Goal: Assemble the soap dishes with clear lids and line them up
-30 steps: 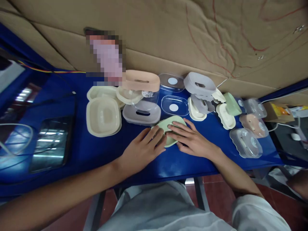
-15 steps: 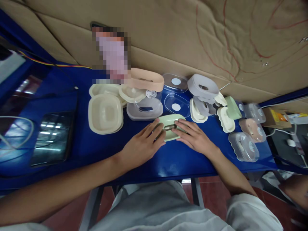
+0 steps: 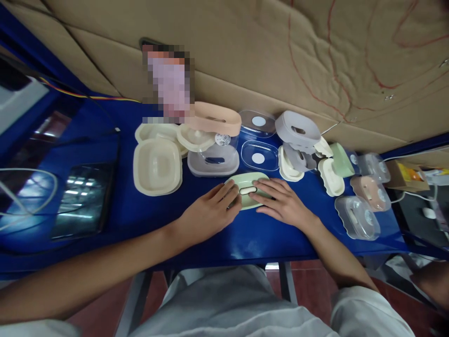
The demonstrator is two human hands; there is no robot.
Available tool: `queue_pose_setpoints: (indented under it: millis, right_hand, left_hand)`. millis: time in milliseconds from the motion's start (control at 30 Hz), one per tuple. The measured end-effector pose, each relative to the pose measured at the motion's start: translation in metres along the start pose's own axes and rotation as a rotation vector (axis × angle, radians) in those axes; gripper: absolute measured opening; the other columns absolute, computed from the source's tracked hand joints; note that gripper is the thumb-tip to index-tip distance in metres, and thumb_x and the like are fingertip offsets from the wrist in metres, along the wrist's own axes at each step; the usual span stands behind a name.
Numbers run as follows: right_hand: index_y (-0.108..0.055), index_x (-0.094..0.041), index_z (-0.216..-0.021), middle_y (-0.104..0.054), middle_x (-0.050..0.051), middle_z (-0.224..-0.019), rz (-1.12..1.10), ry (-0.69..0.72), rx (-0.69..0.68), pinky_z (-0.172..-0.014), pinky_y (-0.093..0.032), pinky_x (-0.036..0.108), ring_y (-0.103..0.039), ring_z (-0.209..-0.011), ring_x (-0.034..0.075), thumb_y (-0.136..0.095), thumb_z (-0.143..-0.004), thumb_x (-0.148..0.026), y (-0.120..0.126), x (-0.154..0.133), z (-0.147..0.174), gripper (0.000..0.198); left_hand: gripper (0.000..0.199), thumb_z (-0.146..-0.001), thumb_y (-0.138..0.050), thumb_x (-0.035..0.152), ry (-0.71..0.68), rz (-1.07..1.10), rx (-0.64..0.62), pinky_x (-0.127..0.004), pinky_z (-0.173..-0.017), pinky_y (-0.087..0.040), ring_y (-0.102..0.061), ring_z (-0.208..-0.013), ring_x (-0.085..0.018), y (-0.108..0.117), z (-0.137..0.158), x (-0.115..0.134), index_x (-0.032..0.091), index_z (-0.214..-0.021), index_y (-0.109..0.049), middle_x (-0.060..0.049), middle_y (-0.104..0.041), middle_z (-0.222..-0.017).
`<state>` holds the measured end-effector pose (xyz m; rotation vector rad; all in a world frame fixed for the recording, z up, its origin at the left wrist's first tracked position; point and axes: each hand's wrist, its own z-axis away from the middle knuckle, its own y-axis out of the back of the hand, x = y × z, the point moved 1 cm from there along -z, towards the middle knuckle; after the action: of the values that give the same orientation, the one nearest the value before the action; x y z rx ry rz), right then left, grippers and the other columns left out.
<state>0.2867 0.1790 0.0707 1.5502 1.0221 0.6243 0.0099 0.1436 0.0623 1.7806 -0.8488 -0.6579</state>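
One green lid [image 3: 249, 201] is on the blue surface [image 3: 245, 241]; beyond it are two clear lids [image 3: 258, 158] with round labels and one peach lid [image 3: 218, 119]. The left hand [image 3: 214, 209] and right hand [image 3: 286, 202] are palm down, fingers pointing inward. Each grip holds one end of the green lid, its slotted middle uncovered between them.

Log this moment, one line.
left hand: on left end of green dish | right hand: on right end | clear lid: beyond dish
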Motion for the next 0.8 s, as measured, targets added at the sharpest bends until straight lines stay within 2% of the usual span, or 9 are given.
queue_pose_setpoints:
  millis: [67,167,300,400,467,567,633,700,800]
  right_hand:
    - [-0.057,-0.023,-0.154,-0.059,0.012,-0.159,-0.032,-0.065,0.066,-0.122,-0.045,0.05,-0.051,-0.152,0.028,-0.052,-0.112,-0.037,-0.002,0.008,0.001,0.045]
    - [-0.053,-0.02,-0.157,-0.062,0.014,-0.156,0.053,-0.297,0.123,-0.125,-0.036,0.055,-0.052,-0.151,0.03,-0.049,-0.112,-0.028,-0.005,0.022,0.002,0.046]
    - [-0.074,-0.025,-0.123,-0.081,0.007,-0.12,0.053,-0.433,0.189,-0.127,-0.026,0.062,-0.069,-0.131,0.031,-0.056,-0.111,-0.03,0.0,0.03,0.003,0.023]
    - [-0.075,-0.027,-0.112,-0.08,0.004,-0.11,-0.251,-0.54,0.352,-0.117,-0.043,0.054,-0.074,-0.113,0.025,-0.058,-0.109,-0.039,0.013,0.024,0.007,0.02]
    - [-0.072,-0.029,-0.118,-0.076,0.003,-0.098,-0.564,-0.664,0.464,-0.095,-0.057,0.043,-0.075,-0.094,0.022,-0.056,-0.109,-0.048,0.022,0.021,0.01,0.027]
    - [-0.07,-0.029,-0.123,-0.064,-0.002,-0.082,-0.933,-0.833,0.513,-0.066,-0.056,0.032,-0.064,-0.068,0.016,-0.054,-0.108,-0.059,0.026,0.018,0.01,0.038]
    - [-0.072,-0.029,-0.126,-0.063,-0.001,-0.086,-0.985,-0.883,0.471,-0.064,-0.055,0.029,-0.06,-0.066,0.014,-0.055,-0.106,-0.062,0.021,0.018,0.009,0.041]
    - [-0.072,-0.03,-0.131,-0.068,0.002,-0.099,-0.904,-0.879,0.428,-0.073,-0.058,0.031,-0.064,-0.075,0.014,-0.054,-0.107,-0.062,0.015,0.016,0.007,0.043]
    - [-0.065,-0.032,-0.144,-0.067,0.008,-0.134,-0.706,-0.776,0.369,-0.102,-0.059,0.043,-0.069,-0.112,0.022,-0.045,-0.111,-0.059,0.004,0.009,0.004,0.047]
  left_hand:
    - [0.023,-0.101,-0.066,0.028,0.003,0.031,-0.003,-0.046,-0.109,-0.06,-0.065,-0.134,-0.036,0.001,-0.001,0.0,0.011,-0.116,-0.07,-0.019,-0.07,-0.13]
    - [0.025,-0.1,-0.068,0.037,0.017,0.092,0.007,-0.046,-0.107,-0.06,-0.066,-0.131,-0.036,0.004,-0.002,0.0,0.013,-0.107,-0.07,-0.018,-0.071,-0.126]
    - [0.02,-0.097,-0.07,0.034,0.039,0.139,0.051,-0.044,-0.104,-0.062,-0.068,-0.128,-0.034,0.005,-0.002,-0.001,0.015,-0.104,-0.07,-0.018,-0.071,-0.129]
    - [0.018,-0.097,-0.07,0.031,0.058,0.146,0.092,-0.044,-0.104,-0.062,-0.069,-0.128,-0.035,0.002,-0.002,-0.003,0.015,-0.106,-0.069,-0.018,-0.068,-0.137]
    - [0.026,-0.098,-0.07,0.031,0.067,0.158,0.116,-0.045,-0.105,-0.062,-0.067,-0.131,-0.035,0.001,-0.003,-0.003,0.016,-0.119,-0.068,-0.019,-0.065,-0.143]
    - [0.049,-0.098,-0.073,0.032,0.084,0.169,0.159,-0.048,-0.107,-0.061,-0.062,-0.139,-0.037,-0.001,-0.003,-0.005,0.017,-0.142,-0.058,-0.024,-0.055,-0.156]
    - [0.06,-0.097,-0.076,0.031,0.085,0.163,0.189,-0.051,-0.11,-0.059,-0.057,-0.145,-0.039,-0.001,-0.004,-0.006,0.019,-0.15,-0.053,-0.025,-0.047,-0.162]
    - [0.065,-0.096,-0.077,0.03,0.079,0.153,0.184,-0.053,-0.113,-0.057,-0.052,-0.15,-0.041,-0.002,-0.004,-0.006,0.022,-0.154,-0.05,-0.025,-0.042,-0.166]
    - [0.062,-0.098,-0.076,0.032,0.088,0.159,0.131,-0.049,-0.111,-0.059,-0.05,-0.152,-0.039,-0.004,-0.004,-0.006,0.02,-0.153,-0.051,-0.025,-0.044,-0.166]
